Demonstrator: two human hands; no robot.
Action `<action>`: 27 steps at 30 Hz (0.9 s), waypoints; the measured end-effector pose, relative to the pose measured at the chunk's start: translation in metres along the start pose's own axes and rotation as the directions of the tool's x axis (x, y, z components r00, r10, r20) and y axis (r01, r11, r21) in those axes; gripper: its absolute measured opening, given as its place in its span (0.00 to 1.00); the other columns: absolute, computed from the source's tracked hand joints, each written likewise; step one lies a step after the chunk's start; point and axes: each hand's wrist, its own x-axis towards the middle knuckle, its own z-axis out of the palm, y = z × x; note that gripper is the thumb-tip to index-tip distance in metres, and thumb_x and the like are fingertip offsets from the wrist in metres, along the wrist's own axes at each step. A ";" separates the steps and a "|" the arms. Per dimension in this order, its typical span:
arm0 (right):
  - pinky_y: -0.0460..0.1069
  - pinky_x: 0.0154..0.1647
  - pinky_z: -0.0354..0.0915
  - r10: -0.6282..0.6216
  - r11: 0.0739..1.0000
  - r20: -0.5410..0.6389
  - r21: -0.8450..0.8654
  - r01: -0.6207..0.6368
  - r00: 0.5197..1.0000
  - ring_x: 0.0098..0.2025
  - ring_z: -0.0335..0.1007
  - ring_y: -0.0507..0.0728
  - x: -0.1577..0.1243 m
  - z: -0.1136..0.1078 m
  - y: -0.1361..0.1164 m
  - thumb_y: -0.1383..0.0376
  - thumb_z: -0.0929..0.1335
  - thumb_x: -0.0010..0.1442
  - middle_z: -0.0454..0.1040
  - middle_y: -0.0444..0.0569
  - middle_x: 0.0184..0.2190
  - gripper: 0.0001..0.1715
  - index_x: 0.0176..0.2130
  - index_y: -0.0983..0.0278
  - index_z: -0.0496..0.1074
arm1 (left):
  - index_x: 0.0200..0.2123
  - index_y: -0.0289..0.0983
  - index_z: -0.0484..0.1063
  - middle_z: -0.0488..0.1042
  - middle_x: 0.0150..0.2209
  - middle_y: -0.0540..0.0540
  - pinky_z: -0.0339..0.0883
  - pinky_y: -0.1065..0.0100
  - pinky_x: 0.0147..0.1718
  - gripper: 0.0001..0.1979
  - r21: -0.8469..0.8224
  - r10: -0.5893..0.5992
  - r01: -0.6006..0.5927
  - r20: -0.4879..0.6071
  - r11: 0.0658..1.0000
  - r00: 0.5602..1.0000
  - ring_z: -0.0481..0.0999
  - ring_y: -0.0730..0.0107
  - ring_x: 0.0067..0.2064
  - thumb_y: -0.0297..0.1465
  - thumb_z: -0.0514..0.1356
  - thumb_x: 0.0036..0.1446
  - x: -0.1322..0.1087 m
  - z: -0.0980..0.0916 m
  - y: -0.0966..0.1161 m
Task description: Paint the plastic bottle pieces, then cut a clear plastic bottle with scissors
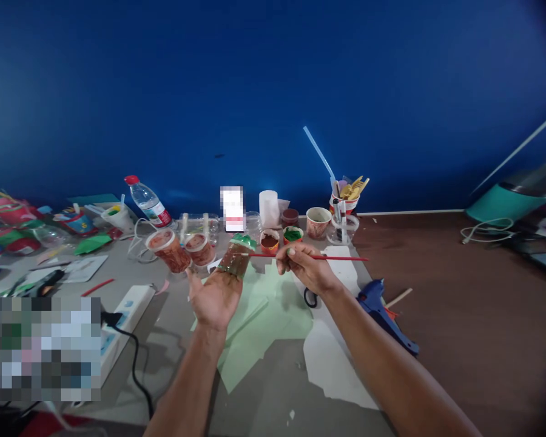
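My left hand (216, 300) is palm up, its thumb stretched out to the side. It supports a small brown-painted piece (234, 262) with bright green along its top edge; most of the fingers are hidden by it. Between the thumb and fingers of my right hand (307, 265) is a thin red paintbrush (341, 258), held level. Its tip points left and reaches the painted piece, though I cannot tell if it touches. Just beyond are a small cup of brown paint (270, 243) and a cup of green paint (293, 235).
Brown-smeared cups (169, 252) stand left of my left hand. Green paper (273, 309) and white paper (332, 358) lie below. A blue glue gun (386, 318) is at right, a power strip (127, 315) at left. A water bottle (148, 203) and phone (233, 209) stand behind.
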 end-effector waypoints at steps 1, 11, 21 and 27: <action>0.48 0.24 0.56 0.003 1.000 0.002 0.004 -0.003 1.000 0.22 0.67 0.53 0.000 -0.001 0.002 0.51 0.72 0.52 0.75 0.46 0.20 0.18 0.28 0.64 0.77 | 0.59 0.25 0.63 0.75 0.50 0.27 0.71 0.56 0.47 0.44 -0.005 0.014 -0.014 0.009 1.000 1.000 0.76 0.51 0.50 0.58 0.45 0.57 0.000 0.001 0.000; 0.48 0.25 0.56 0.057 0.998 -0.028 0.005 -0.057 0.998 0.22 0.64 0.52 0.000 -0.008 0.011 0.53 0.74 0.46 0.73 0.44 0.19 0.15 0.27 0.63 0.78 | 0.58 0.31 0.65 0.74 0.52 0.32 0.69 0.57 0.49 0.40 0.008 0.048 -0.048 0.051 0.999 0.998 0.74 0.53 0.53 0.57 0.43 0.58 0.000 0.008 0.003; 0.49 0.28 0.57 0.103 0.994 0.035 -0.036 -0.102 0.994 0.25 0.65 0.53 -0.002 -0.017 0.016 0.57 0.74 0.48 0.73 0.45 0.21 0.11 0.30 0.62 0.79 | 0.56 0.33 0.67 0.72 0.55 0.34 0.65 0.54 0.53 0.38 0.023 0.090 -0.091 0.043 0.996 0.995 0.70 0.53 0.57 0.56 0.42 0.59 0.000 0.012 0.003; 0.49 0.28 0.59 0.100 0.995 0.049 0.016 -0.101 0.994 0.24 0.64 0.53 -0.003 -0.021 0.014 0.57 0.74 0.47 0.73 0.45 0.21 0.11 0.29 0.62 0.79 | 0.57 0.33 0.66 0.71 0.56 0.34 0.67 0.56 0.51 0.38 0.016 0.078 -0.079 0.049 0.997 0.996 0.70 0.53 0.57 0.56 0.44 0.59 0.002 0.007 0.006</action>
